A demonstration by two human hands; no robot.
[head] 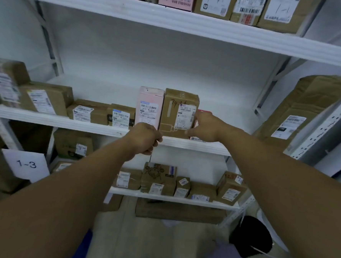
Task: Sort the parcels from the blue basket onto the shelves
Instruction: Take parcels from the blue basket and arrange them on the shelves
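Progress, L to R: brown parcels w/ labels lined up along front of mid shelf, so a fair no. look sorted. Low down, blue sliver at bottom edge, poss. the basket; contents out of view, so qty left unknown. Centre: L hand at shelf edge just under pink box, fingers curled tight, thin dark line below them, can't tell if held. Next R: brown box, upright, touching pink box, both marked 1-2. Then R hand, fingers wrapped round red parcel, held upright vs brown box's R side at mid-shelf level; base down or not, can't tell. Prob. one parcel mid-placement, release not yet done. Surface & room, L to R: paper sign "1-3" on L upright; white metal racking, upper shelf and lower shelf both stocked w/ labelled boxes; bare stretch of mid shelf R of red parcel; big brown parcel leaning by perforated post; black bag on pale floor.
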